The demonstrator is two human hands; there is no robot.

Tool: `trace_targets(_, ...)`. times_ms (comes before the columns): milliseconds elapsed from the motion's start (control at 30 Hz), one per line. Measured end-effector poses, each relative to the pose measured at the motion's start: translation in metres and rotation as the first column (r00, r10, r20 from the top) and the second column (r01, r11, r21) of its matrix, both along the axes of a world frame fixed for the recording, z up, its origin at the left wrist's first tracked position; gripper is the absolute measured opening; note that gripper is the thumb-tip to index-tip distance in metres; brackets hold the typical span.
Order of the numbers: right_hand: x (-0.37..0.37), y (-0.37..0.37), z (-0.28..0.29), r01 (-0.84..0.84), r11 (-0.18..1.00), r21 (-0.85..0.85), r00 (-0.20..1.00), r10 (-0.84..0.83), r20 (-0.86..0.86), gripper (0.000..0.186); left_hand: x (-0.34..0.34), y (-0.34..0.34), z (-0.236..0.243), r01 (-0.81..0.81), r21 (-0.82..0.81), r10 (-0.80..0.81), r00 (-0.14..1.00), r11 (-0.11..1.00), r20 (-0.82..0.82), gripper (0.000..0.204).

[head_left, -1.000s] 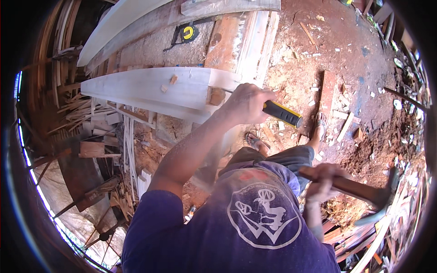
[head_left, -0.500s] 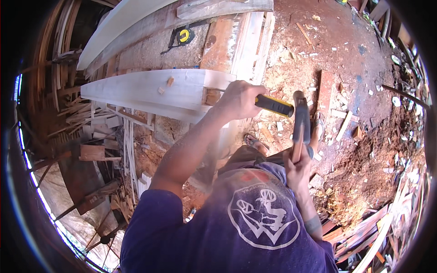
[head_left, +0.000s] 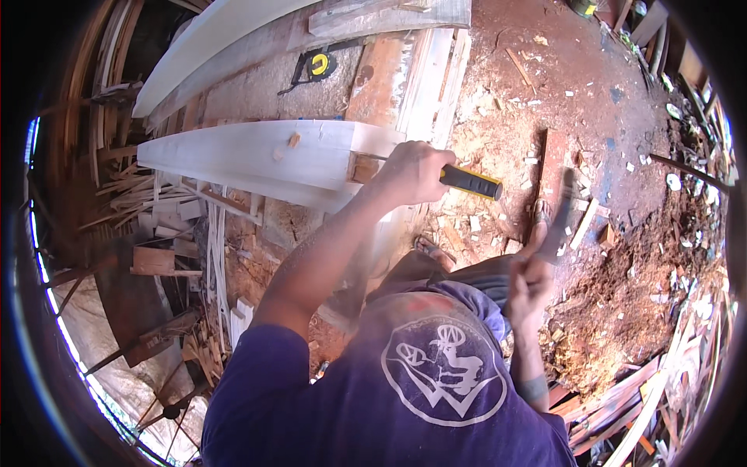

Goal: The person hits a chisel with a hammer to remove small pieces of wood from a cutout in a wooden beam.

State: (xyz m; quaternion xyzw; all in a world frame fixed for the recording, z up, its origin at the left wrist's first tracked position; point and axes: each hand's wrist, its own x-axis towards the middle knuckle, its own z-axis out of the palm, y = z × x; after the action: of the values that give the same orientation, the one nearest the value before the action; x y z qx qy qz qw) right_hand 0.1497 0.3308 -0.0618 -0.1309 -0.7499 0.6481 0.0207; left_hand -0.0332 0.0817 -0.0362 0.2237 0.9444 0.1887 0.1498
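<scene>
My left hand (head_left: 410, 173) is wrapped round a chisel (head_left: 472, 184) with a black and yellow handle. The handle's butt points right, and its blade side faces the notched end of a thick pale timber beam (head_left: 257, 152). Where the blade meets the wood is mostly hidden by the hand. Out to the right, my right hand (head_left: 531, 284) grips a hammer (head_left: 559, 222), whose head is blurred by motion and stands apart from the chisel. A small wood chip (head_left: 294, 140) lies on the beam.
Another long beam (head_left: 257, 58) lies behind, with a yellow and black tape measure (head_left: 320, 65) between the two. Boards (head_left: 424, 82) lie crosswise under them. Wood chips litter the earth floor (head_left: 498, 93). Scrap strips (head_left: 654, 397) pile up at lower right, offcuts (head_left: 156, 261) at left.
My right hand has swung the hammer away from the chisel's butt, to the right. My left hand still holds the chisel in nearly the same place at the beam's end.
</scene>
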Motion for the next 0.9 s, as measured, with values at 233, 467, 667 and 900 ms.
trace_targets(233,-0.001,-0.026,-0.016,0.076,0.990,-0.117,0.996,-0.082,-0.047,0.008,-0.005,0.008,-0.002,0.010,0.046,-0.008,0.999,0.999,-0.036,0.013)
trace_targets(467,-0.008,0.024,0.005,0.195,0.921,-0.338,0.960,-0.250,-0.126,0.006,0.002,-0.001,-0.004,-0.012,-0.002,0.012,1.000,1.000,0.003,0.016)
trace_targets(667,0.003,-0.025,-0.017,-0.105,0.987,0.123,0.993,0.096,0.071,0.034,0.000,-0.002,-0.006,0.003,-0.025,-0.003,1.000,1.000,-0.006,0.018)
trace_targets(900,0.011,0.040,-0.038,0.049,0.998,0.026,0.976,-0.054,0.210,0.009,0.029,0.009,0.004,-0.053,0.092,0.077,0.956,0.994,-0.283,0.020)
